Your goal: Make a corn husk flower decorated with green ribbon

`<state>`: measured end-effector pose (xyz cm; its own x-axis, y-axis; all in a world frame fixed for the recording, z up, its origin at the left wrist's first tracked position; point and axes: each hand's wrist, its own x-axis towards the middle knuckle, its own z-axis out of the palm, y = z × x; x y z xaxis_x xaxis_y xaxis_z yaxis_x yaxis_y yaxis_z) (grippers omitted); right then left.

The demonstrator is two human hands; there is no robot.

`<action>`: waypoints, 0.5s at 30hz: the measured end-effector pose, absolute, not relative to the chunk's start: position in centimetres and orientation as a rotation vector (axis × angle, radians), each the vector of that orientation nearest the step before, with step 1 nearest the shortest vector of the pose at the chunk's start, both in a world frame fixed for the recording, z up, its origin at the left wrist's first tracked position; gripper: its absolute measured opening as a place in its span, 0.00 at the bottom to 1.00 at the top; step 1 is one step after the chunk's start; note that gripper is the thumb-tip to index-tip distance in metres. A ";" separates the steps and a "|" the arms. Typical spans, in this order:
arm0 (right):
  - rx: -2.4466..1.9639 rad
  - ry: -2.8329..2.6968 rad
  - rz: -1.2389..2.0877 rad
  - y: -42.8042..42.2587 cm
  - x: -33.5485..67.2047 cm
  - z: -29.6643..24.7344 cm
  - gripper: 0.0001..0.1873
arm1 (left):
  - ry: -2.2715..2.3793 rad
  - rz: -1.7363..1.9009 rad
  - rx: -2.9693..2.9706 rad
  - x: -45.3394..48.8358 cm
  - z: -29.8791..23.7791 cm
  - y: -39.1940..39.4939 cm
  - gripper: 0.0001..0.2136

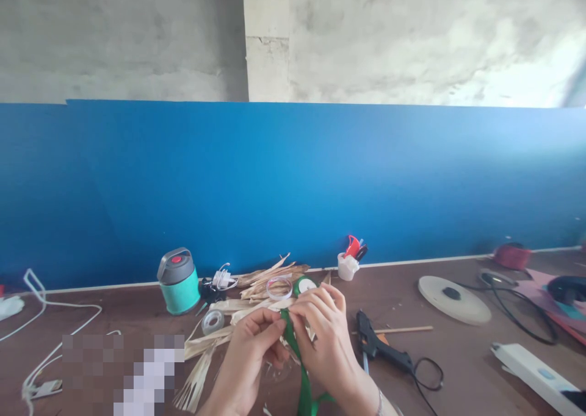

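My left hand point(249, 355) and my right hand point(323, 336) meet over the table, both pinching a green ribbon point(302, 379) that runs down between them toward me. The fingers of both hands are closed on the ribbon near its upper end. Just behind the hands lies a green ribbon spool point(304, 284) and a pile of dried husk strips point(265, 278). More husk strips point(201, 373) fan out to the left of my left hand.
A teal jar with grey lid point(178, 281), clear tape rolls point(213, 321) point(279, 288), a black glue gun point(379, 346) with cord, a wooden stick point(403, 329), a white cup of tools point(348, 263), a white disc point(453, 299), white cables point(46, 318) and a blue wall panel point(293, 184) surround the brown table point(458, 367).
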<state>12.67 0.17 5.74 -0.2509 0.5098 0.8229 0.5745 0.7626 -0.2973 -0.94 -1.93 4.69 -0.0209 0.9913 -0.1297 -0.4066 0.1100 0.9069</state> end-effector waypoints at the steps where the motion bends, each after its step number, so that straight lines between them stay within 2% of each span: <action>1: -0.829 -1.914 -0.087 0.2 12.6 5.7 0.09 | 0.986 1.313 0.799 -1.1 4.6 -1.9 0.11; 12: -0.744 -2.000 -0.188 0.6 12.4 4.6 0.11 | 0.944 1.326 0.579 -1.3 4.6 -1.4 0.06; 15: -0.750 -2.011 -0.187 0.8 12.4 4.2 0.12 | 0.972 1.355 0.562 -1.2 4.2 -1.2 0.09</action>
<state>12.35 0.77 4.24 -0.3629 0.4317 0.8258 0.5766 0.8002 -0.1649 -1.15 -1.18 4.25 -0.0669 0.9659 -0.2503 -0.5467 0.1744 0.8189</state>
